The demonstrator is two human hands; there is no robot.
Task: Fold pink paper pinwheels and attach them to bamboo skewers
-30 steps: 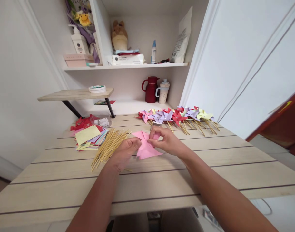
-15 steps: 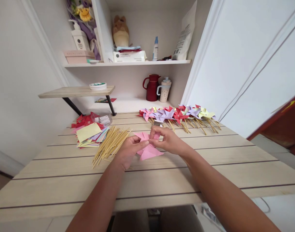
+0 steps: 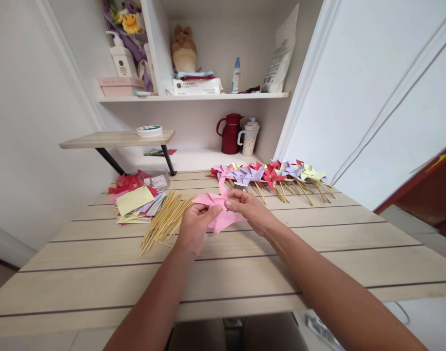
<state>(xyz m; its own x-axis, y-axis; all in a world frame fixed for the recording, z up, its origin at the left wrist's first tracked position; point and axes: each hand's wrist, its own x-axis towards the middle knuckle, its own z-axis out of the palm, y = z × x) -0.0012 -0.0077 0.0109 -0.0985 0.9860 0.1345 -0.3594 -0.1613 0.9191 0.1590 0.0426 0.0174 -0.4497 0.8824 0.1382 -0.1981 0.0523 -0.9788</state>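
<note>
A pink paper square (image 3: 223, 217), partly folded into pinwheel flaps, is lifted a little off the wooden table (image 3: 244, 263). My left hand (image 3: 194, 225) pinches its left side near the centre. My right hand (image 3: 249, 210) pinches the centre from the right, with one pink flap curling upward above the fingers. A loose bundle of thin bamboo sticks (image 3: 164, 219) lies just left of my left hand.
A stack of coloured paper squares (image 3: 137, 204) lies at the left. A row of finished pinwheels (image 3: 270, 176) on sticks lies across the back right. Behind stand a red jug (image 3: 230, 134), a speckled cup (image 3: 248, 138), a small side shelf (image 3: 116, 140) and cluttered upper shelves.
Both hands have raised the pink paper off the table and drawn closer together. One flap now stands curled upward above my right fingers.
</note>
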